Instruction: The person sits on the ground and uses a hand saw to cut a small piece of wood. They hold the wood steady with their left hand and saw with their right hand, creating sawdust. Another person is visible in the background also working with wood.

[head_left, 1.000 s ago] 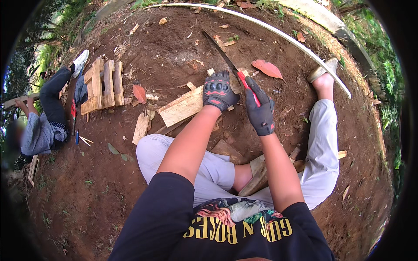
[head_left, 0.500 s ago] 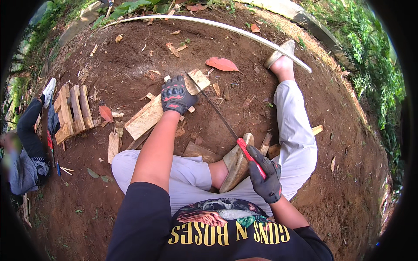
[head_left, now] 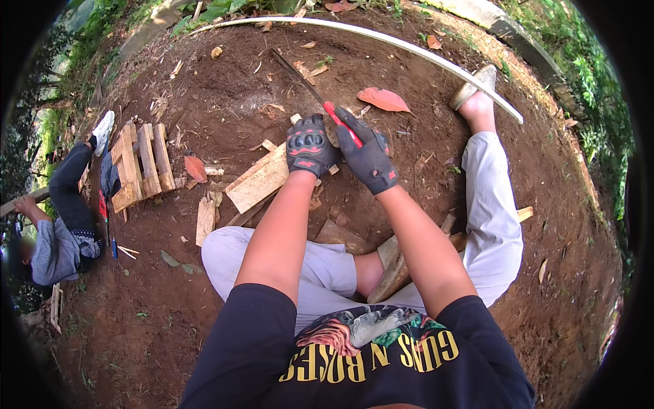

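My left hand (head_left: 310, 146), in a black glove with hard knuckle guards, is closed over a pale wooden board (head_left: 261, 178) lying slantwise on the ground between my legs. Beside it, my right hand (head_left: 368, 157), also gloved, grips the red handle of a hand saw (head_left: 343, 125). The saw's long dark blade points away to the upper left, seen nearly edge-on, so its teeth cannot be made out. It crosses the far end of the board, which both hands largely hide. My left fingertips are out of sight beneath the glove.
Wood scraps (head_left: 206, 219) and a large red leaf (head_left: 385, 99) lie on the brown soil. A long pale strip (head_left: 381, 42) arches across the far side. At left, a small slatted wooden piece (head_left: 144, 163) stands near another person (head_left: 65, 238), whose hand holds a piece of wood.
My right hand has pushed the saw forward, from near my lap to beside my left hand. The left hand stays on the board. The view has shifted slightly.
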Motion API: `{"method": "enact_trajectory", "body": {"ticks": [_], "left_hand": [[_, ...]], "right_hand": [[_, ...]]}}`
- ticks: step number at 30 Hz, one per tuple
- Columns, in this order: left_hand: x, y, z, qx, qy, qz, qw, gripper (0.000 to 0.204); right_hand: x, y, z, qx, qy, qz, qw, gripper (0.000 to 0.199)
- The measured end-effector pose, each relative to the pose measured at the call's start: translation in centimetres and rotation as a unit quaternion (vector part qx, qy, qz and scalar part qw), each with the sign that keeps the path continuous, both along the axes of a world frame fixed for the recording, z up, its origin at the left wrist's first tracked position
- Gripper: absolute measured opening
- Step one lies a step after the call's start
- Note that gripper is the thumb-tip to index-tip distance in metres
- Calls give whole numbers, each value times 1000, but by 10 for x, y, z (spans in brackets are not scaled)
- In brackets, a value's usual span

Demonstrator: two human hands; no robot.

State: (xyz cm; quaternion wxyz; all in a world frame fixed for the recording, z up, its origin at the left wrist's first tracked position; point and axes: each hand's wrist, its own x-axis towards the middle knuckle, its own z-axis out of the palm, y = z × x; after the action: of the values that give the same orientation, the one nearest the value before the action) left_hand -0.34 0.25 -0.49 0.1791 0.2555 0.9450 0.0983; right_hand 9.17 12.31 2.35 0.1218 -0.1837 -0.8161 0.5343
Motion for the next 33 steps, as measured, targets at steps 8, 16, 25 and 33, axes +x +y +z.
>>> {"method": "enact_trajectory", "body": {"ticks": [8,16,25,33], "left_hand": [[-6,0,16,-33,-40,8,999,79],[-2,3,15,-17,-52,6,998,79],[2,1,6,13,-13,-1,1000,74],[-6,1,23,-40,-50,21,998,90]], "right_hand": [[213,11,133,53,-155,14,986,40],[217,16,147,57,-157,15,986,39],[18,-2,5,42,-5,-15,999,38],[170,9,84,63,-118,-9,991,40]]}}
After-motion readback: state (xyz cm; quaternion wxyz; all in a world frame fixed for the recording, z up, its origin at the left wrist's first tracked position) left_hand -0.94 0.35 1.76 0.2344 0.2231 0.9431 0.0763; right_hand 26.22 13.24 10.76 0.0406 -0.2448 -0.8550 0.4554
